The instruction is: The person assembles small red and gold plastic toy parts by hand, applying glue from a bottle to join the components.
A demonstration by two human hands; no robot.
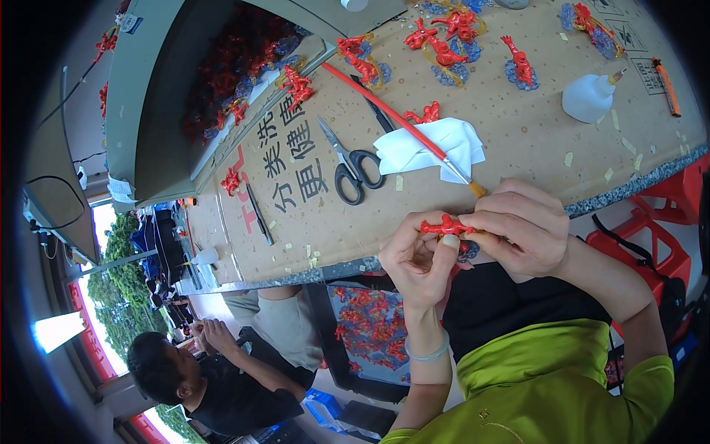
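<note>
A small red figurine point(447, 226) is pinched between my two hands, just past the table's near edge. My left hand point(416, 263) grips one end of it, thumb pressed against its underside. My right hand point(526, 228) holds the other end with bent fingers. A bluish-grey base point(467, 251) shows partly below the figurine; the fingers hide the rest. Close beyond my hands are the bristles of a red-handled paintbrush point(405, 118), which lies across a folded white cloth point(444, 146). Black-handled scissors point(349, 164) lie open left of the cloth.
Several red figurines on blue bases point(522, 66) stand along the far side. A white squeeze bottle point(588, 99) and an orange cutter point(667, 87) are at right. A grey booth point(164, 92) holds piled figurines. Below the table edge sits a dark tray point(322, 318); a co-worker point(229, 377) sits at left.
</note>
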